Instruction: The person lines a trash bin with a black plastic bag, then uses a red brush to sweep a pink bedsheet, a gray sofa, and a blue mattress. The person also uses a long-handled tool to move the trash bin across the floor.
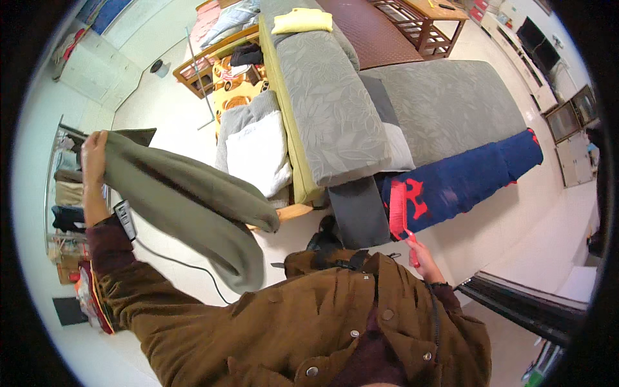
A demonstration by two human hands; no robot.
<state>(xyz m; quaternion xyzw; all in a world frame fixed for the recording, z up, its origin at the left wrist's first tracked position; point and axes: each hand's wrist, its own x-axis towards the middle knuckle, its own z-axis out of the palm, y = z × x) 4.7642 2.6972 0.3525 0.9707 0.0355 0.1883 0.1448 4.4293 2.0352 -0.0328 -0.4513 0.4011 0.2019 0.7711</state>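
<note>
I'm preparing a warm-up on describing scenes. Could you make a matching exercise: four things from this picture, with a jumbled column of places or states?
Things
1. green cloth
2. red brush
3. yellow cloth
4. dark blue cloth

Places or states
A. on grey upholstery, near the picture's top
B. held in the left grip
C. bears a red shape
D. held in the right grip

Pairs: 1-B, 2-D, 3-A, 4-C
</note>
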